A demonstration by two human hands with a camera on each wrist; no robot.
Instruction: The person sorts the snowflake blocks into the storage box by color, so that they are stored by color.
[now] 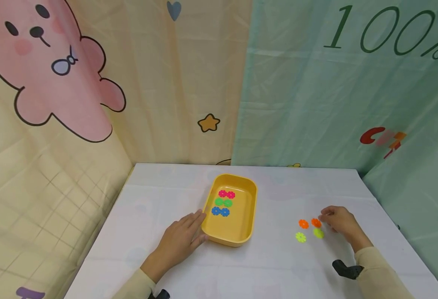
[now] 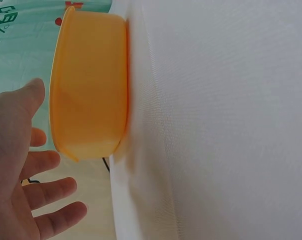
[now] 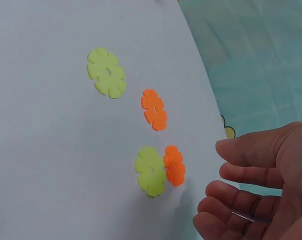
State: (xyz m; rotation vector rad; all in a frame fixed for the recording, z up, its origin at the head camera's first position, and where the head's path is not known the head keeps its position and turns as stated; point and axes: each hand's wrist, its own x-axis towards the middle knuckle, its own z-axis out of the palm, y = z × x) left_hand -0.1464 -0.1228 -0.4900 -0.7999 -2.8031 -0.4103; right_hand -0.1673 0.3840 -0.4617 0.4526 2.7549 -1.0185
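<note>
Fingers spread, my left hand (image 1: 179, 241) is at the near left side of a yellow plastic tray (image 1: 244, 220); whether it touches the rim I cannot tell. Inside lie paired flower-shaped notched discs: pink (image 1: 223, 193), green (image 1: 219, 202) and blue (image 1: 216, 211). Over on the right, my right hand (image 1: 342, 222) hovers close beside an orange notched disc (image 3: 175, 165), its fingers loosely bent and nothing between them. A yellow-green disc (image 3: 150, 172) touches that one. Another orange disc (image 1: 303, 224) and another yellow-green disc (image 1: 300, 237) lie just to the left, flat on the cloth.
A white cloth covers the table (image 1: 275, 187). Printed curtains stand behind it, cream (image 1: 159, 104) at left and green (image 1: 297, 112) at right. A black wrist strap piece (image 1: 347, 270) sits by my right sleeve.
</note>
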